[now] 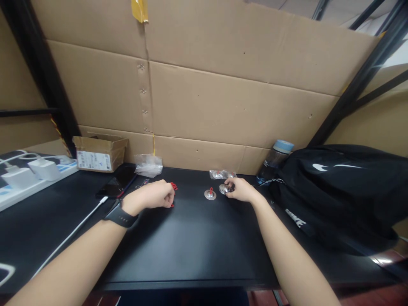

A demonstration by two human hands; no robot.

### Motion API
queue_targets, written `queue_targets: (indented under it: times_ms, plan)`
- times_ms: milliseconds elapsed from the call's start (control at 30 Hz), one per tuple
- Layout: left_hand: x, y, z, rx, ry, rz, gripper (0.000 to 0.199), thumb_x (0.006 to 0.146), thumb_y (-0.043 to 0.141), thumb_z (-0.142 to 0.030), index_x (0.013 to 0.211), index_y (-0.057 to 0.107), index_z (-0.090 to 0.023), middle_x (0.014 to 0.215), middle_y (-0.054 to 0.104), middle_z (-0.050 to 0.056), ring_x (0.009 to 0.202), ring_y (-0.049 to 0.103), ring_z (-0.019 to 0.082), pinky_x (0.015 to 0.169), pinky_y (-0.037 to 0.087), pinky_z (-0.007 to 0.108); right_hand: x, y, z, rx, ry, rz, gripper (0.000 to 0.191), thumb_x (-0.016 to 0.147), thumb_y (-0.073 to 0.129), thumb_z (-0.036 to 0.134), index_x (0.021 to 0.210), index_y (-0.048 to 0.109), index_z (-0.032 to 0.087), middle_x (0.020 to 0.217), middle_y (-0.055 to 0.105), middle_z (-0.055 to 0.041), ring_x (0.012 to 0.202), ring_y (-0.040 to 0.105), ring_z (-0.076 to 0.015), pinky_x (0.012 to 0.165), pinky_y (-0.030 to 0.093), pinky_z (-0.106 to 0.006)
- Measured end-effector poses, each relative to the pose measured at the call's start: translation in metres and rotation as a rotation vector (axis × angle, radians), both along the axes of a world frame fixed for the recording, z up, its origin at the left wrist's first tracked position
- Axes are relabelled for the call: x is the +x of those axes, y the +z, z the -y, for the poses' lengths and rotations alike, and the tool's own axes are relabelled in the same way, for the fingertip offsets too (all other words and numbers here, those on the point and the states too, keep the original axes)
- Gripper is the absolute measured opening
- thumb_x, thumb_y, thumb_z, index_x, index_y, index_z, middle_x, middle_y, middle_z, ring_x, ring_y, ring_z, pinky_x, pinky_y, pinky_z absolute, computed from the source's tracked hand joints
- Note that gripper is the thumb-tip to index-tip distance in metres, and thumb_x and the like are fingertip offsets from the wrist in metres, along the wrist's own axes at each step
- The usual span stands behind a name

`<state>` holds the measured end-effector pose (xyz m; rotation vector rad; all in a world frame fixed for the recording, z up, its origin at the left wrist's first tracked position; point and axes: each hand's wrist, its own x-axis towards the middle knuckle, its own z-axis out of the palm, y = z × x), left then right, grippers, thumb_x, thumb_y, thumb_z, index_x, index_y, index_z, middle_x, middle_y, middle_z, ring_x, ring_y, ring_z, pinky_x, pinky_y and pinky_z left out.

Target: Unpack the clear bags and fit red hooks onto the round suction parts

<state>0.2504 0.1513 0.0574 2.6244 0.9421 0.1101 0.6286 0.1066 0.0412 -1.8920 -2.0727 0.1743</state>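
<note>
My left hand (164, 194) is low over the black table, fingers pressed together; a bit of red shows at its fingertips, and small red pieces (174, 186) lie just behind it. My right hand (237, 189) has its thumb and fingers closed on a shiny metal disc (224, 189). Left of that disc, a second round metal disc (210, 194) lies flat on the table with a red loop standing at its centre. A clear plastic packet (222, 174) with reddish and silvery contents sits behind the discs.
A phone (116, 183) with a white cable, a plastic bag (148, 165), an open cardboard box (97, 154) and a power strip (38, 180) are at the left. On the right are a bottle (274, 159) and a black bag (344, 191). Cardboard (207, 114) walls the back.
</note>
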Motion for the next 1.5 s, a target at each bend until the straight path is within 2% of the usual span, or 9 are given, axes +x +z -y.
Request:
queue_targets:
  times_ms: [133,233,400,533,633,833,1133,1367,1500]
  plan:
    - [0.010,-0.005,0.004,0.197,-0.096,0.091,0.008,0.081,0.064,-0.020,0.075,0.068,-0.023,0.079,0.071,0.001,0.075,0.065,0.018,0.069,0.043,0.026,-0.002,0.002,0.002,0.012,-0.030,0.051,0.041,0.063,0.078,0.027,0.103,0.073,0.027,0.097,0.074,-0.0026,0.087,0.068,-0.0219,0.073,0.046,-0.027]
    - [0.020,-0.006,0.009,0.294,-0.085,0.212,0.009,0.090,0.057,-0.024,0.086,0.064,-0.023,0.086,0.070,0.001,0.080,0.063,0.019,0.073,0.042,0.028,-0.006,0.005,0.003,0.059,-0.025,0.018,0.037,0.063,0.078,0.028,0.100,0.073,0.026,0.095,0.073,-0.0024,0.084,0.067,-0.0209,0.070,0.046,-0.027]
    - [0.035,-0.004,0.015,0.283,-0.028,0.423,0.010,0.093,0.059,-0.030,0.087,0.063,-0.023,0.087,0.070,-0.001,0.082,0.063,0.017,0.076,0.043,0.027,-0.021,0.012,0.007,0.176,0.146,-0.139,0.037,0.068,0.074,0.024,0.105,0.071,0.024,0.093,0.071,-0.0010,0.071,0.062,-0.0150,0.069,0.048,-0.027]
    - [0.040,-0.002,0.018,0.274,0.027,0.558,0.010,0.087,0.069,-0.033,0.093,0.067,-0.024,0.090,0.073,-0.002,0.086,0.064,0.017,0.081,0.045,0.029,-0.044,0.019,0.015,0.286,0.277,-0.293,0.045,0.071,0.072,0.024,0.116,0.067,0.024,0.105,0.070,-0.0038,0.078,0.062,-0.0153,0.069,0.050,-0.028]
    - [0.041,0.001,0.021,0.254,0.093,0.607,0.015,0.085,0.072,-0.033,0.098,0.071,-0.026,0.090,0.074,-0.002,0.089,0.065,0.018,0.081,0.047,0.029,-0.064,0.023,0.022,0.302,0.348,-0.392,0.047,0.074,0.072,0.024,0.120,0.065,0.024,0.109,0.069,-0.0054,0.085,0.064,-0.0170,0.067,0.050,-0.027]
    - [0.042,0.006,0.027,0.191,0.131,0.622,0.017,0.088,0.066,-0.037,0.091,0.076,-0.025,0.097,0.074,0.003,0.095,0.065,0.021,0.088,0.049,0.032,-0.099,0.019,0.035,0.275,0.441,-0.509,0.049,0.074,0.072,0.020,0.122,0.064,0.026,0.107,0.069,-0.0039,0.083,0.064,-0.0163,0.069,0.053,-0.028]
    - [0.053,-0.001,0.034,0.233,0.150,0.739,0.015,0.091,0.062,-0.033,0.088,0.075,-0.025,0.118,0.060,0.005,0.111,0.058,0.022,0.100,0.045,0.037,-0.127,0.011,0.044,0.363,0.366,-0.646,0.047,0.074,0.074,0.022,0.118,0.059,0.025,0.114,0.068,-0.0048,0.080,0.064,-0.0146,0.066,0.053,-0.027]
    - [0.058,-0.001,0.044,0.259,0.186,0.722,0.018,0.096,0.055,-0.035,0.094,0.069,-0.024,0.122,0.056,0.006,0.119,0.052,0.024,0.102,0.040,0.043,-0.130,0.013,0.046,0.416,0.354,-0.672,0.034,0.073,0.076,0.025,0.104,0.061,0.023,0.119,0.068,-0.0074,0.079,0.064,-0.0158,0.065,0.053,-0.029]
    - [0.059,-0.003,0.045,0.303,0.230,0.686,0.017,0.096,0.054,-0.036,0.095,0.067,-0.025,0.124,0.055,0.006,0.121,0.049,0.026,0.102,0.037,0.046,-0.130,0.015,0.048,0.435,0.374,-0.616,0.035,0.074,0.075,0.024,0.107,0.064,0.025,0.117,0.070,-0.0061,0.075,0.063,-0.0155,0.065,0.053,-0.030]
